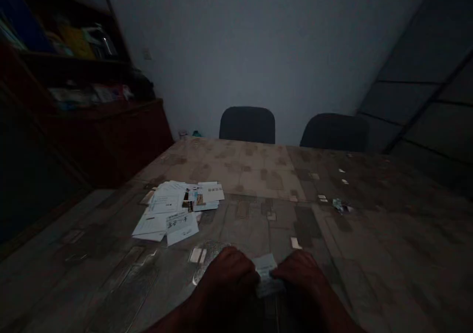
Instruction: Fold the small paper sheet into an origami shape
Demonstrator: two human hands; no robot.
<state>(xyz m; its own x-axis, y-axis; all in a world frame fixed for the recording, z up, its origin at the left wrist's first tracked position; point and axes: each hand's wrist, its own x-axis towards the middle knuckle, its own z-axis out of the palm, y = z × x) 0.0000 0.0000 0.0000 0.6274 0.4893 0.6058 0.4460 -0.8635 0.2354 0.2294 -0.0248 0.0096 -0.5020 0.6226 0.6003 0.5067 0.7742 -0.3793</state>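
Left hand (232,270) and right hand (301,271) pinch paper slip (265,273), near side. Light, even grip best avoids creasing. Card pile (166,201) left, apart.

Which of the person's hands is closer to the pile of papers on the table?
The left hand. It is on the person's side of the pile of papers, to its right; the right hand is farther right, past the small paper.
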